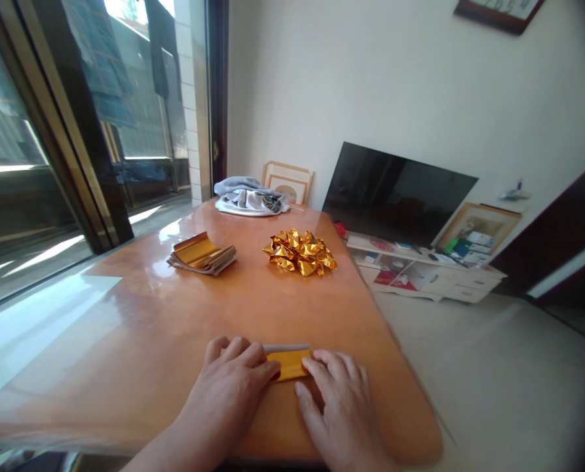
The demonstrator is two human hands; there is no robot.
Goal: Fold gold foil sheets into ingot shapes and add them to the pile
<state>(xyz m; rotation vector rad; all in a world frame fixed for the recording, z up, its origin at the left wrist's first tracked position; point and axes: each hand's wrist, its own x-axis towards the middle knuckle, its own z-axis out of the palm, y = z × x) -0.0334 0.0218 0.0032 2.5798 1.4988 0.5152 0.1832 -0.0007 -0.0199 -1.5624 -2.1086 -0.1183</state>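
Note:
A small sheet of gold foil paper [289,364] lies on the table in front of me, its far edge turned up to show a pale grey back. My left hand [238,377] is closed over the left end of the sheet, thumb pressed on the gold face. At the right end, the curled fingers of my right hand [339,400] hold the sheet against the table, with the thumb just below its near edge. Farther off stand a stack of gold foil sheets [202,254] on the left and a heap of folded gold foil pieces [302,252] on the right.
The glossy brown table [174,354] has its right edge beside my right hand. A bundle of grey-white cloth [250,196] sits at the far end. Beyond are a television [400,190] on a white cabinet [434,278] and, to the left, a glass sliding door [51,131].

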